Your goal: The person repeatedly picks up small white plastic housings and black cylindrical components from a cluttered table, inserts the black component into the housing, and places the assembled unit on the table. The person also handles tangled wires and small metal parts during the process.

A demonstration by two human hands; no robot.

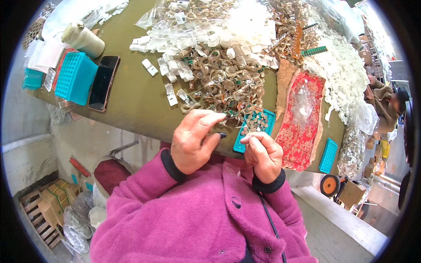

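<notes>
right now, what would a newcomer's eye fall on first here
The fuzzy magenta coat fills the lower middle, with the left hand and right hand at the near edge of the olive table. Beyond them spreads a heap of tangled brownish coils. Right of that lies a red patterned cloth, with white pieces piled farther right.

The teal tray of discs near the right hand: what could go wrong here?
The right hand is close to the tray, so a bump might scatter the discs. The tangled wire pile crowds the tray; pulling one piece could perhaps drag others onto it.
</notes>
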